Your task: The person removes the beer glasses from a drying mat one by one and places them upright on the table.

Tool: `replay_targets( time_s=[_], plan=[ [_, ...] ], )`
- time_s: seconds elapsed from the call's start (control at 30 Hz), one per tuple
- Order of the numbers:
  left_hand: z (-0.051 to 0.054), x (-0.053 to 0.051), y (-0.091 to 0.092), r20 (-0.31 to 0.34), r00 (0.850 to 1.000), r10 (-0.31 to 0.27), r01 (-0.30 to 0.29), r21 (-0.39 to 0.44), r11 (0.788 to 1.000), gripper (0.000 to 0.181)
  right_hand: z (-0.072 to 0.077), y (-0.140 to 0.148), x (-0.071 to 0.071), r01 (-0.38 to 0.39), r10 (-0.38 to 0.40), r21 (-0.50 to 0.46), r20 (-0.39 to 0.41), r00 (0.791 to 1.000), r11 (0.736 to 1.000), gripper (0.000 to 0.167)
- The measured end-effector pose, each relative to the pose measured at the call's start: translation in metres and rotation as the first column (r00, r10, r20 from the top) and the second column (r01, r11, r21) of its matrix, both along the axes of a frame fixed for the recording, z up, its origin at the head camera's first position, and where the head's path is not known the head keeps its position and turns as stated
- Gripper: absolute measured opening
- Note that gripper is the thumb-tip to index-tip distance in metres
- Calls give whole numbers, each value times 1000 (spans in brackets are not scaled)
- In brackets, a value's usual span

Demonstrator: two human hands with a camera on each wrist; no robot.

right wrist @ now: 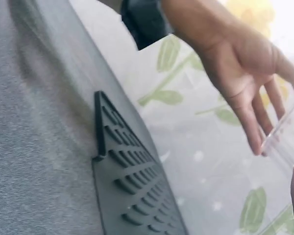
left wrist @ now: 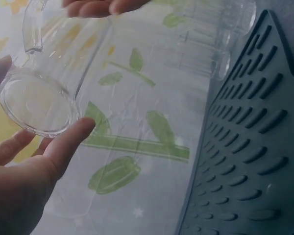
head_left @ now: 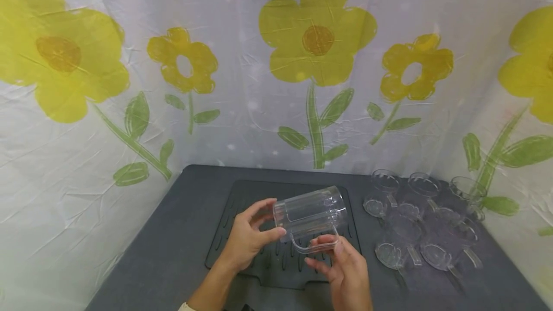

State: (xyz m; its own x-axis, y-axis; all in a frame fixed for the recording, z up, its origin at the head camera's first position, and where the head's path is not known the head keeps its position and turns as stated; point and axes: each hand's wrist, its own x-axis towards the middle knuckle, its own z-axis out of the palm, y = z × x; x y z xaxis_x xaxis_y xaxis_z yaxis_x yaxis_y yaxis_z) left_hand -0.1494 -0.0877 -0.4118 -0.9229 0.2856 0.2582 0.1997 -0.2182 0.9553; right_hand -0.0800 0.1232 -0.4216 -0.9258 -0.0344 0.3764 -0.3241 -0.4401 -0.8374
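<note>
A clear plastic mug [head_left: 308, 210] is held in the air above a dark ridged mat [head_left: 270, 280], tilted on its side. Its round base [left wrist: 38, 105] faces left, its mouth right, and its handle hangs below. My left hand [head_left: 248, 236] grips the base end between thumb and fingers. At the handle, my right hand [head_left: 347, 270] pinches with thumb and fingers near the mouth end. Only part of the mug shows in the right wrist view, at the right edge, with the left hand [right wrist: 245, 68] on it.
Several clear mugs [head_left: 389, 256] stand grouped on the right side of the dark grey table [head_left: 173, 239]. A white curtain [head_left: 242, 124] printed with yellow flowers hangs behind the table and along its sides.
</note>
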Motion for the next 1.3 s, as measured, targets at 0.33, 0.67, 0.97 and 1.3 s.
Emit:
replay_targets(
  time_s=[0.33, 0.67, 0.97, 1.3],
  plan=[
    [-9, -1, 1, 64, 994, -87, 87, 2, 996, 83, 8, 11, -10, -169, 165, -21, -128, 978, 985, 40],
    [-16, -1, 6, -35, 999, -41, 30, -257, 966, 85, 24, 7, -7, -119, 119, 41, -16, 993, 992, 34],
    [-23, -4, 11, -43, 997, -57, 39, -343, 938, 93, 31, 0, -2, -120, 113, 102, 70, 991, 987, 29],
    [-29, -8, 15, -82, 989, -125, 94, -309, 946, 89, 32, -9, 1, -56, 28, 130, 213, 977, 990, 28]
  ],
)
